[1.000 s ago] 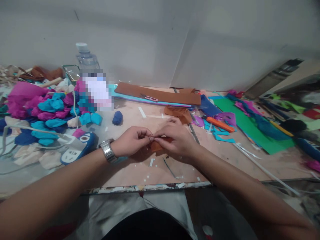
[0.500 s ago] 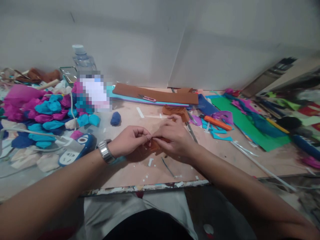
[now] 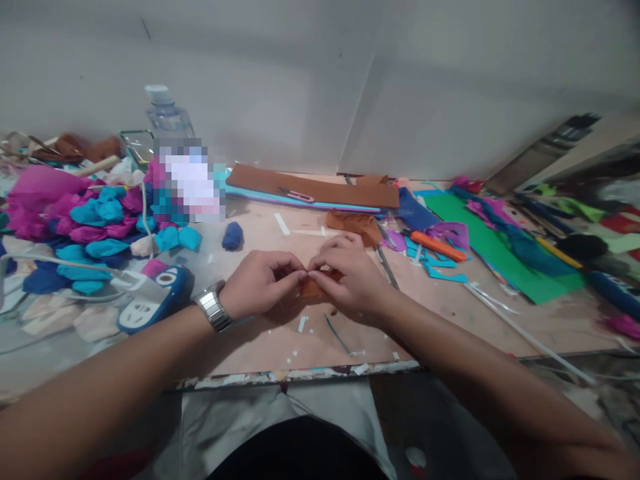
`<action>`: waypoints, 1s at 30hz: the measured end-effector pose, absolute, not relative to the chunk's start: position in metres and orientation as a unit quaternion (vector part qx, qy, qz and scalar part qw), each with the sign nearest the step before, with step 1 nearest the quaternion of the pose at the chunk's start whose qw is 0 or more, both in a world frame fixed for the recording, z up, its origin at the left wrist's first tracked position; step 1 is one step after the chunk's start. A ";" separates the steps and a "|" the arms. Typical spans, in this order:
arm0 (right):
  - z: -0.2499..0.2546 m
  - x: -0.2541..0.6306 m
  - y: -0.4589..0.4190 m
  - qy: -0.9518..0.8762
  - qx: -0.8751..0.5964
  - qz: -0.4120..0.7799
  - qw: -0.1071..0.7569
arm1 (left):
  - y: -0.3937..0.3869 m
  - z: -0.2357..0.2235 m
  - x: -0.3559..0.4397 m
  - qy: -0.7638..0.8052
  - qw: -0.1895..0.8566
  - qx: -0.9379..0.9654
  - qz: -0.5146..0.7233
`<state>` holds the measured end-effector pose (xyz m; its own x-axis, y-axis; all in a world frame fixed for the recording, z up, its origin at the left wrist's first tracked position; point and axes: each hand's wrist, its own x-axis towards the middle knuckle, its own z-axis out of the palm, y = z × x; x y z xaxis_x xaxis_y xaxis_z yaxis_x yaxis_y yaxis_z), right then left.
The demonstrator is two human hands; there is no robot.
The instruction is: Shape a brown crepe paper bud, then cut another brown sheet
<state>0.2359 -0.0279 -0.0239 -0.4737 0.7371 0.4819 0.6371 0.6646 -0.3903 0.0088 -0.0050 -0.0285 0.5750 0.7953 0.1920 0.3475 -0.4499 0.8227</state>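
My left hand (image 3: pixel 264 283), with a metal-banded watch (image 3: pixel 214 307) on its wrist, is closed in a pinch on a small, thin brown sheet (image 3: pixel 314 289). My right hand (image 3: pixel 353 277) pinches the same sheet from the other side, thumb tips nearly meeting. Most of the sheet is covered by my fingers; whether it is paper or cloth I cannot tell. Just beyond my right hand lies a crumpled brown piece (image 3: pixel 354 225). A small dark blue bundle (image 3: pixel 233 237) rests beyond my left hand.
Pink and blue puffed bundles (image 3: pixel 100 207) crowd the left, beside a power strip (image 3: pixel 155 300) and bottle (image 3: pixel 169 113). Small pink-handled snips (image 3: pixel 299 196) lie on a long brown strip (image 3: pixel 350 190). An orange cutter (image 3: pixel 439 247) and green sheet (image 3: pixel 560 287) are on the right.
My fingertips have shifted along the brown sheet and both thumbs now point at each other. More of the sheet shows between my hands. The view has shifted slightly.
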 end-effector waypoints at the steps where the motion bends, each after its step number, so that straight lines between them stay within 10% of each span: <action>1: -0.024 0.236 -0.028 -0.852 -0.405 0.084 0.321 | -0.005 -0.028 0.008 0.357 0.346 0.818 0.291; 11: -0.019 0.233 -0.030 -0.854 -0.409 0.137 0.291 | -0.003 -0.031 0.008 0.311 0.138 0.891 0.301; 30: -0.028 0.237 -0.025 -0.855 -0.403 0.064 0.320 | 0.000 -0.029 0.007 0.393 0.417 0.750 0.330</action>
